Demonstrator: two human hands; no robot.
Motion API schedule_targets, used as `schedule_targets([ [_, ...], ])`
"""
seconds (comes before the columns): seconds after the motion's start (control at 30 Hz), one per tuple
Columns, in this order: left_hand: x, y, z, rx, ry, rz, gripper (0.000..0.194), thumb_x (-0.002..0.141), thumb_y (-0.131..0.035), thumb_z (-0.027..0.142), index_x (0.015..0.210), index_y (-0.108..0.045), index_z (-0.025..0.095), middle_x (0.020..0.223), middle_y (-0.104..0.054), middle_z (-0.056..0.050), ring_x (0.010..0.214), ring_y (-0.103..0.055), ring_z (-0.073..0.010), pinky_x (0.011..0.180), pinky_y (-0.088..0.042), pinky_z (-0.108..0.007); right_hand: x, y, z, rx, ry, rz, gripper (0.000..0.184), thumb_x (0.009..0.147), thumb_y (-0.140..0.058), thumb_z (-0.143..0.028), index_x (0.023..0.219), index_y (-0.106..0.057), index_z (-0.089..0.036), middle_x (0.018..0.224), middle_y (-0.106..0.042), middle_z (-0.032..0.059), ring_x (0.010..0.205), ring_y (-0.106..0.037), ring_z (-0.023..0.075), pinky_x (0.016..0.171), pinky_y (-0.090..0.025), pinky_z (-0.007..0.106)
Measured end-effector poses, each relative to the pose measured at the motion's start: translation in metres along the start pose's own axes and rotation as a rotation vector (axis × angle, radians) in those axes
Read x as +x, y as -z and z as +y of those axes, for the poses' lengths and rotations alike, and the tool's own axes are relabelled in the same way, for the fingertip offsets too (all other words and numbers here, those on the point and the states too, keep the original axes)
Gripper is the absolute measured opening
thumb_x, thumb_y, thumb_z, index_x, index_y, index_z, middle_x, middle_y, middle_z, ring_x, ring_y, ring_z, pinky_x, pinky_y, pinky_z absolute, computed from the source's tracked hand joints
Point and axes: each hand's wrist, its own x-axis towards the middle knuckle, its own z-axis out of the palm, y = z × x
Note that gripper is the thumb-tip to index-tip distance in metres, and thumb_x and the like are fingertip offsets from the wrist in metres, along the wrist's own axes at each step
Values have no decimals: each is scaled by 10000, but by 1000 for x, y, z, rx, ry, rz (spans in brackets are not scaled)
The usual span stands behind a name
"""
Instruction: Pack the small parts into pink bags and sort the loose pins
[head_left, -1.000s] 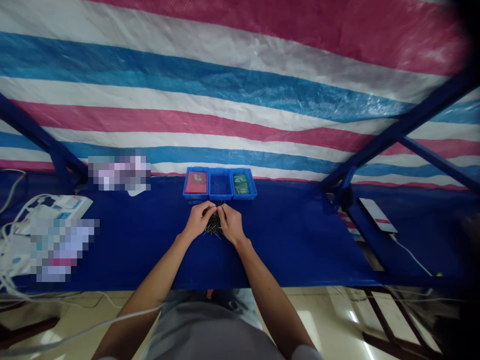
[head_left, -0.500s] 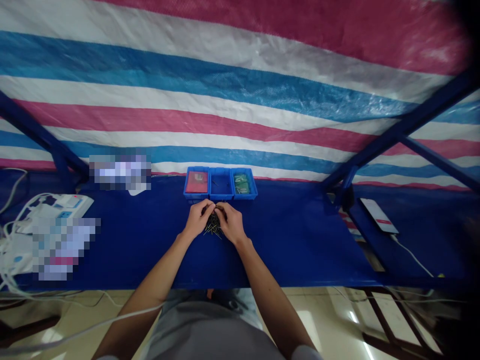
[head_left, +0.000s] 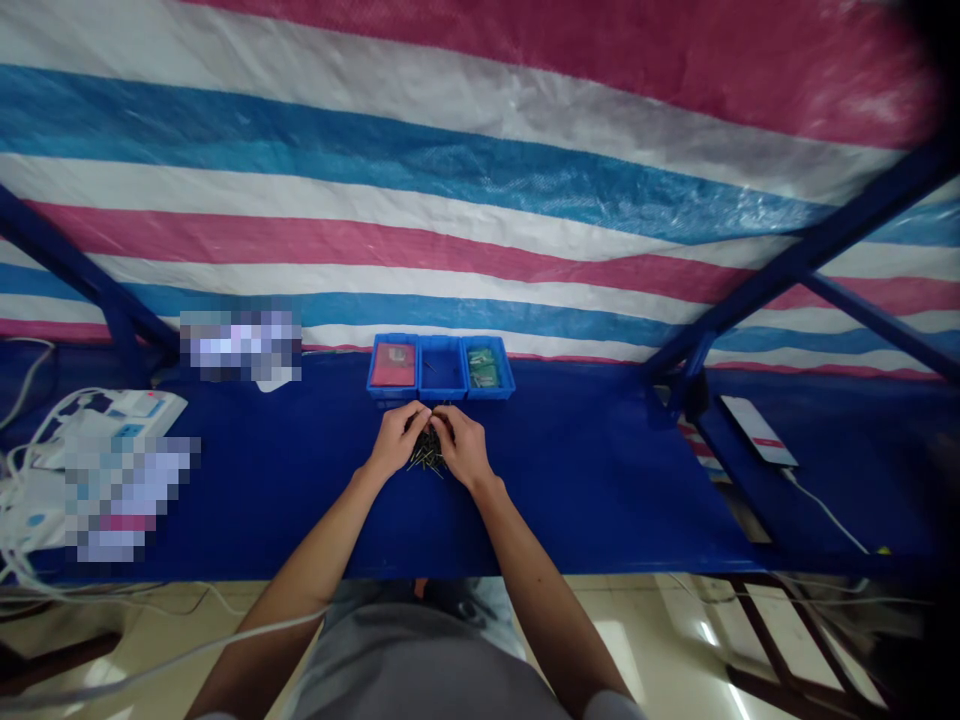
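A heap of thin, dark, screw-like pieces [head_left: 427, 455], some with a yellowish glint, lies on the blue table between my hands. My left hand [head_left: 396, 436] is at the heap's far left side, thumb and fingers pinched together. Opposite it, my right hand [head_left: 463, 440] also has its fingers closed, and the fingertips of both hands meet or nearly meet above the far end of the heap. Whatever the fingertips hold is too small and hidden to make out.
Just beyond my hands stand three joined blue bins: the left one [head_left: 370, 384] holds a red packet, the middle one [head_left: 442, 391] a small thin piece, the right one [head_left: 511, 384] a green packet. White power strips [head_left: 154, 408] and cables are left; a phone [head_left: 757, 432] lies right.
Both hands stay over the heap in almost the same place. Only the fingertips have shifted very slightly.
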Motion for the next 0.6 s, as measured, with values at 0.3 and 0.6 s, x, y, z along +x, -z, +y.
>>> schedule_targets([
  [0.3,-1,0,1,-36,-14,-37,338,984,-495,390,757,-593,161,690,-603,3,655,-549,-130,667,-403,-242,0,1,1,-31,2,6,271,1042,-401,-308,1017,-655,-216,923,-692,60,829,-650,183,762,-470,280],
  [0.6,-1,1,0,-22,-8,-24,377,989,-479,413,727,-582,162,670,-592,2,643,-547,-133,661,-400,-243,0,0,1,2,-16,-19,252,1038,-423,-317,1151,-630,-226,1038,-722,60,922,-681,191,815,-483,284],
])
